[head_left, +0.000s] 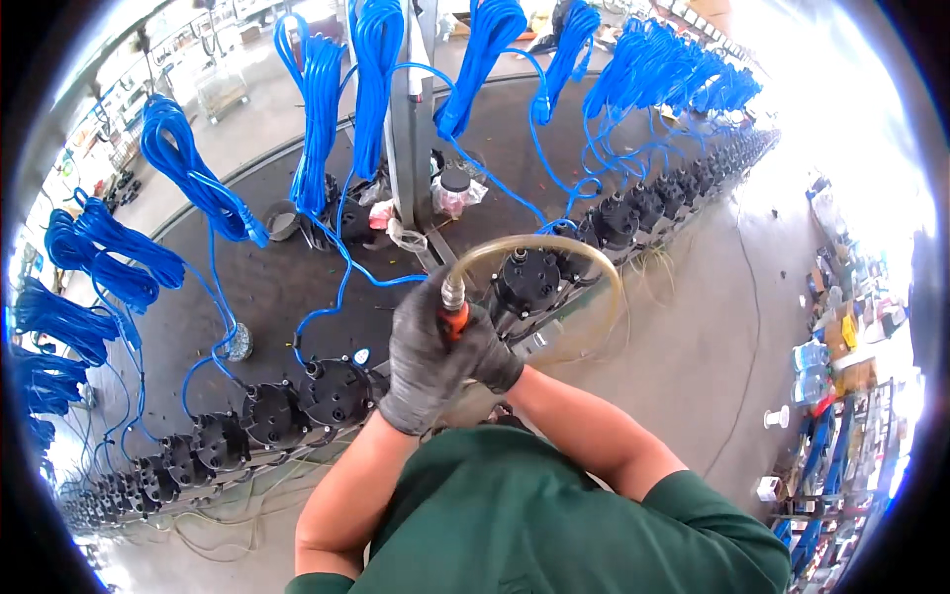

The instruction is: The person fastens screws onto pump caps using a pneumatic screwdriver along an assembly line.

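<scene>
My left hand [421, 361], in a dark grey glove, is closed around an orange air tool [456, 319]. A metal coupling [452, 291] tops the tool, and a yellowish clear hose [539, 241] arcs from it to the right. My right hand [493, 354], gloved the same way, is closed against the tool's right side. The tool's lower end is hidden under my hands. Beside them on the bench edge sit round black housings, one to the right [527, 281] and one to the left [334, 393].
Long rows of similar housings [220, 442] line the edge of the dark bench [262, 297]. Coiled blue cables [322, 109] hang above it, some running down to the housings. A metal post [404, 129] rises beyond my hands, beside a dark-lidded jar [455, 188]. Cluttered shelves [841, 465] stand right.
</scene>
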A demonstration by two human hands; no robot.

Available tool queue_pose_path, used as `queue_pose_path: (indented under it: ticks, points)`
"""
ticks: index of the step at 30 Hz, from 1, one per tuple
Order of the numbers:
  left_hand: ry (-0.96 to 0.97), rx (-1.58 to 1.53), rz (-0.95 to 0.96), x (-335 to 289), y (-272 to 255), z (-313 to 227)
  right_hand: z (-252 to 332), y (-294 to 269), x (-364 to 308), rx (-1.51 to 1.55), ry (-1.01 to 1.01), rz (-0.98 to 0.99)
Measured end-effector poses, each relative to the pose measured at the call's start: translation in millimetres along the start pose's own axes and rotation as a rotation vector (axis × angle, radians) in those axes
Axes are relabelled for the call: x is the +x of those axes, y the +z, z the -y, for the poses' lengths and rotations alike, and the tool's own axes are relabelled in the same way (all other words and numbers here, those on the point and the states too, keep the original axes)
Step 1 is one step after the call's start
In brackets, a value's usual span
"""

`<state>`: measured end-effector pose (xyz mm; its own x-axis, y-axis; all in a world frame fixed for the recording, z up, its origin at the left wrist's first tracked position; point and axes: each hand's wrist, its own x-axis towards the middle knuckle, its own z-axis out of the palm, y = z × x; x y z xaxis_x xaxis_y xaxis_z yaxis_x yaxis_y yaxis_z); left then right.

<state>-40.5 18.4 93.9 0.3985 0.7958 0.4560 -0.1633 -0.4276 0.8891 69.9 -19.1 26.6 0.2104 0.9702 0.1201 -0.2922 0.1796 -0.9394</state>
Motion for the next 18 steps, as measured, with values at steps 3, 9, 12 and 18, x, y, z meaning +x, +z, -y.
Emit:
queue_pose_path:
  ticks: [3, 9, 12, 18]
  points:
    - [0.14, 0.32, -0.005, 1, 14, -2, -2, 0, -4, 0.299, 0.07, 0.046]
    - [0.042, 0.243, -0.035, 2, 18, -5, 4, 2, -3, -0.012, -0.071, 0.055]
    - [0.066, 0.264, -0.106, 7, 15, -3, 17, 6, 0, -0.289, -0.182, 0.109]
    - [-0.052, -0.175, 0.238, 5, -2, 17, -17, -17, 16, 0.129, -0.21, 0.238]
